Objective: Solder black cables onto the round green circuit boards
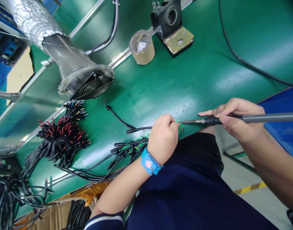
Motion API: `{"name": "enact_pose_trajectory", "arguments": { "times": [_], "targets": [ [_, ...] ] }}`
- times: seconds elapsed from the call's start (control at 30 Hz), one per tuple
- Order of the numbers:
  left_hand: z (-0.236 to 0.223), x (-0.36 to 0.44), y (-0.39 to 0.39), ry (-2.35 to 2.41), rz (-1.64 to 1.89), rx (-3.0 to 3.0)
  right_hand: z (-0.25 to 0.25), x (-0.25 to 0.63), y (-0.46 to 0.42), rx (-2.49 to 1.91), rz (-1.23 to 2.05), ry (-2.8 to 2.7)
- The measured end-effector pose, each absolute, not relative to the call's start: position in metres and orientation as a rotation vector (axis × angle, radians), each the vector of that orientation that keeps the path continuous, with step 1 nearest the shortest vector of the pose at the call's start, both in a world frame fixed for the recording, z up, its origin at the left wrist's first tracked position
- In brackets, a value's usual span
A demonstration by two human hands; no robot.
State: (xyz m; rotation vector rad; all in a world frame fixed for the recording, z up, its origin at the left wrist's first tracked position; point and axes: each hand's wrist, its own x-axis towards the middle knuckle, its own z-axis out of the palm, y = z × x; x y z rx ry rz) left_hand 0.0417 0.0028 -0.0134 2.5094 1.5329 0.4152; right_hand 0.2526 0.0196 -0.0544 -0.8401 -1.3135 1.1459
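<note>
Fingertips of the left hand (163,135) are pinched together on a small green circuit board (181,127), held near the front edge of the table; the rest of that hand is curled, knuckles up. Fingers of the right hand (242,119) are closed around a soldering iron with a grey handle and black grip (256,118), one finger stretched forward beside its shaft. The iron's metal tip is at the board; I cannot tell whether they touch. A bright blue wrist strap (150,162) circles the left wrist. Just left of it, more green boards with black cables (134,146) lie in a loose pile, and one thin black cable (119,118) lies above them on the glossy green tabletop (201,80). Farther left sits a thick bundle of black cables with red wire ends (65,137), below a round fan with a wire guard (95,87). Toward the back stand a brown cylindrical tub (143,57) and a black metal iron stand with a yellowish pad (180,40).
</note>
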Motion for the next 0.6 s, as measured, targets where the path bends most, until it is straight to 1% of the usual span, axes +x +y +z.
{"name": "enact_pose_trajectory", "arguments": {
  "times": [0.2,0.37,0.6],
  "targets": [
    [-0.005,0.047,0.005,1.565,0.227,2.498,-0.057,0.252,0.018,-0.833,1.128,-1.326],
    [-0.003,0.050,0.006,1.586,0.163,2.516,-0.058,0.252,0.018,-0.783,1.141,-1.336],
    [0.000,0.052,0.006,1.589,0.121,2.555,-0.054,0.247,0.022,-0.756,1.168,-1.050]
  ]
}}
